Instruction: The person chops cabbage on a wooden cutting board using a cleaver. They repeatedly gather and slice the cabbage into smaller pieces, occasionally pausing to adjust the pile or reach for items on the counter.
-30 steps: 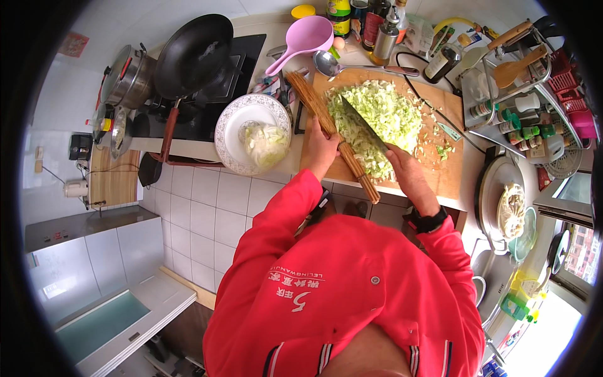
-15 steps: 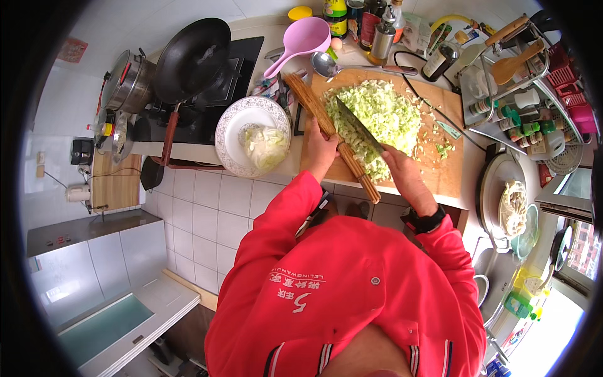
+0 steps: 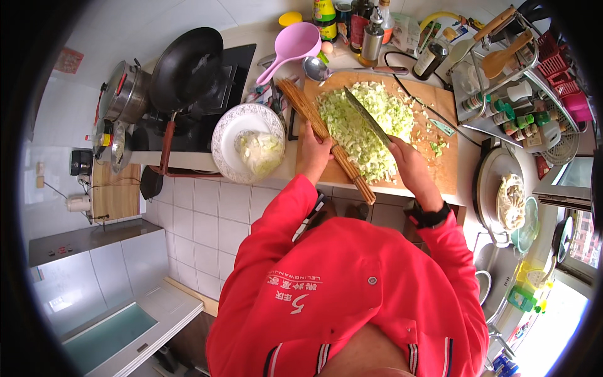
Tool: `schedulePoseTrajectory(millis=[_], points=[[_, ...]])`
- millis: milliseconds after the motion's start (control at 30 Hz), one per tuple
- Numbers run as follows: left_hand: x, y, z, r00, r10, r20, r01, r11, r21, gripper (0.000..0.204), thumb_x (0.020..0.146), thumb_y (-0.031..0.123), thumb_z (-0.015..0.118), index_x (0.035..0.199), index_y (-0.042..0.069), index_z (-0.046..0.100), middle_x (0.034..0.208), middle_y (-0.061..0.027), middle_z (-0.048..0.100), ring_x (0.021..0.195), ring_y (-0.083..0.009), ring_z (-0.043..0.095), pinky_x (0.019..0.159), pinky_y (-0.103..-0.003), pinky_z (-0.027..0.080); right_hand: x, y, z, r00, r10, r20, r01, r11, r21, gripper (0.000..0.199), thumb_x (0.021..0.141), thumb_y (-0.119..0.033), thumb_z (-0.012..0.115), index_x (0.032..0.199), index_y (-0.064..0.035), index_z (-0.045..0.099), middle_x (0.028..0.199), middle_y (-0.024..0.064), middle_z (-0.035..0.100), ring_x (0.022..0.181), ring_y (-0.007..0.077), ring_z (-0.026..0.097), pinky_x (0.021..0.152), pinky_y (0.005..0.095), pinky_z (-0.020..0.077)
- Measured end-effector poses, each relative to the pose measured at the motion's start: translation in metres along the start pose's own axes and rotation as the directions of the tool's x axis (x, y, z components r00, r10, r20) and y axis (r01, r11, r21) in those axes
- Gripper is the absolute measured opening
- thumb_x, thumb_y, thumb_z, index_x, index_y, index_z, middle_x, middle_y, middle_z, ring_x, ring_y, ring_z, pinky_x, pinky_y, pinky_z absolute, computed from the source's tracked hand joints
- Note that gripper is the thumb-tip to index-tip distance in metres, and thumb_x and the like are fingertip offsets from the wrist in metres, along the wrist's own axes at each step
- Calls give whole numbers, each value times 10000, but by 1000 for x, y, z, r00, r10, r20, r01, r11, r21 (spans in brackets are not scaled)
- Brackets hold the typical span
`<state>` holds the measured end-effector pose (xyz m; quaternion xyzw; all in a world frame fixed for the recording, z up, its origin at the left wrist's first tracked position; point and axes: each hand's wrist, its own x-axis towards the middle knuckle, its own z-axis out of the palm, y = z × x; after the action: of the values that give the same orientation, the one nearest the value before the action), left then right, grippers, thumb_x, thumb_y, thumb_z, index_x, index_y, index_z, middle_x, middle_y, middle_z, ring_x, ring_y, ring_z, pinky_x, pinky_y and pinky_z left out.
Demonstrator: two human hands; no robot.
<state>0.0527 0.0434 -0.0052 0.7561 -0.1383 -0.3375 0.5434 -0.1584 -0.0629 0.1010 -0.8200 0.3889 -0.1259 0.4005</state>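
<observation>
Shredded pale-green cabbage (image 3: pixel 342 129) is heaped on a wooden cutting board (image 3: pixel 443 173). In my right hand (image 3: pixel 411 166) is the handle of a dark-bladed kitchen knife (image 3: pixel 367 117). Its blade slants over the heap, tip pointing to the far left. My left hand (image 3: pixel 314 152) is closed around a long bundle of thin tan sticks (image 3: pixel 309 113), perhaps a rolled mat. This bundle lies slantwise along the board's left side, its near end jutting past the front edge.
Left of the board, a patterned white plate (image 3: pixel 221 129) holds bagged cabbage (image 3: pixel 260 154). A black wok (image 3: pixel 185 69) sits on the stove. Behind lie a pink dipper (image 3: pixel 298 41) and a metal ladle (image 3: pixel 314 68). A spice rack (image 3: pixel 480 116) stands at right.
The knife has shifted right and slightly farther away over the cabbage, with my right hand following. My left hand keeps its grip on the stick bundle. The whole view has shifted a little.
</observation>
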Motion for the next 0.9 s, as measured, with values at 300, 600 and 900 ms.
schedulePoseTrajectory(millis=[300,600,900], points=[[0,-2,-1,1000,21,20,-21,1000,-8,833,839,37,624,1510,106,134,900,-47,570,732,-127,588,537,-312,578,-1,15,-11,996,58,-71,-54,996,64,362,987,-288,468,1174,-7,598,963,272,640,920,407,620,788,426,489],[2,-3,1,1000,17,-11,-17,999,-33,820,824,53,638,1502,97,178,902,-76,569,715,-166,614,506,-317,580,1,45,-20,972,226,-58,-220,970,99,390,984,-319,466,1186,-10,592,958,257,653,918,383,635,793,411,486],[-1,-3,-1,1000,20,-10,-20,999,26,826,808,73,652,1497,88,198,896,-84,583,699,-187,630,499,-320,581,2,35,-13,998,64,-12,-64,998,24,397,994,-334,460,1205,-21,583,764,135,608,657,236,565,603,344,454]])
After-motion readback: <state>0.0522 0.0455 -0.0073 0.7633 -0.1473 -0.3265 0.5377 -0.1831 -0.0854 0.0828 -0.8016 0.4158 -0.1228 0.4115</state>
